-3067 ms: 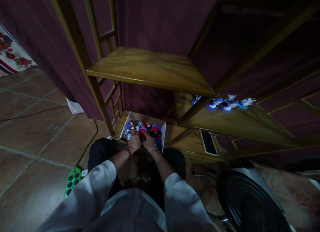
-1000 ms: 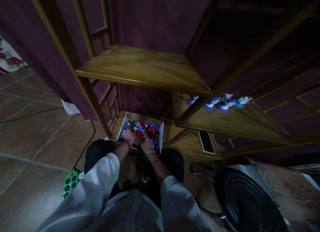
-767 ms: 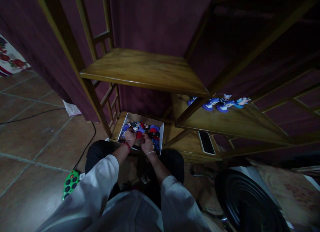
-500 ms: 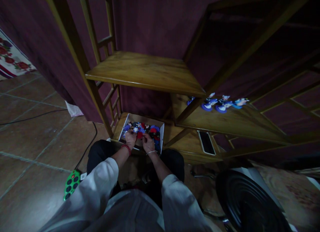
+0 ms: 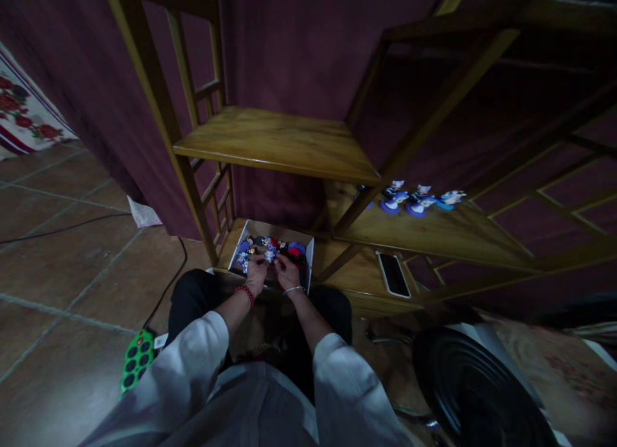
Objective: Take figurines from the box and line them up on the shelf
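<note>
Both hands are over a shallow white box (image 5: 311, 249) on the low wooden shelf. A small blue-and-white figurine (image 5: 270, 253) is pinched between the fingertips of my left hand (image 5: 256, 272) and my right hand (image 5: 286, 273). Several other small figurines (image 5: 247, 244) in blue, black and red lie in the box around the hands. A round red-and-blue piece (image 5: 295, 249) rests at the box's right side. What lies directly beneath my palms is hidden.
Several figurines on round blue bases (image 5: 420, 206) stand on the shelf at right. Below them lies a phone with a white edge (image 5: 394, 274). A bare wooden shelf (image 5: 279, 141) juts out above the box. A green power strip (image 5: 137, 360) is on the floor; a black round stool (image 5: 477, 389) stands at right.
The blue-and-white figurine is now held up between both hands, which have drawn together. A red round piece that was near the fingers no longer shows there. The view has shifted slightly.
</note>
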`<state>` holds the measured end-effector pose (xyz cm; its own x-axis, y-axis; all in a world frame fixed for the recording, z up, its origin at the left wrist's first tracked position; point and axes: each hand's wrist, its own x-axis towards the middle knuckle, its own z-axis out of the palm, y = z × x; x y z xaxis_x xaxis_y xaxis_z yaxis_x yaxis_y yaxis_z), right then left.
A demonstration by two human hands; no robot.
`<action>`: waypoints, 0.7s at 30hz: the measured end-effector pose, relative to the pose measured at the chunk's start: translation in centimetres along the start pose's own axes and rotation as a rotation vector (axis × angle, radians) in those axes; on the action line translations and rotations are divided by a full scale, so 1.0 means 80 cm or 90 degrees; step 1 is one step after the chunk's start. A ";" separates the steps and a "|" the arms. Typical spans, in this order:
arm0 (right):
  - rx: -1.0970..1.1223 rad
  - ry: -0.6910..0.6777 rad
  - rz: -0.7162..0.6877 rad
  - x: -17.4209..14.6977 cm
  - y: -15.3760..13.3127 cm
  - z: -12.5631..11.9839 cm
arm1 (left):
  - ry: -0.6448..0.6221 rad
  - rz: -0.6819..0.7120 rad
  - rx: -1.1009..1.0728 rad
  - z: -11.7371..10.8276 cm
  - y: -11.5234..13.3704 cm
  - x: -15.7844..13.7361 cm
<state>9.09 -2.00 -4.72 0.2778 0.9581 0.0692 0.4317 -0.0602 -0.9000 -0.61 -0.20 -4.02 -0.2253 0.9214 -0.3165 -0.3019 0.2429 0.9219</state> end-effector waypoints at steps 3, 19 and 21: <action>0.002 -0.003 0.016 -0.001 -0.001 -0.002 | -0.028 -0.033 -0.029 0.000 0.004 -0.006; 0.134 -0.002 0.035 -0.005 0.018 -0.004 | -0.118 -0.036 -0.014 0.002 0.014 -0.028; 0.160 0.000 0.043 -0.005 0.020 -0.004 | -0.121 -0.032 -0.012 0.002 0.013 -0.029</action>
<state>9.94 -2.55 -6.09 0.2987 0.9543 0.0060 0.1861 -0.0520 -0.9812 -0.25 -2.06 -2.26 -0.0305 0.9495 -0.3122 -0.3260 0.2858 0.9012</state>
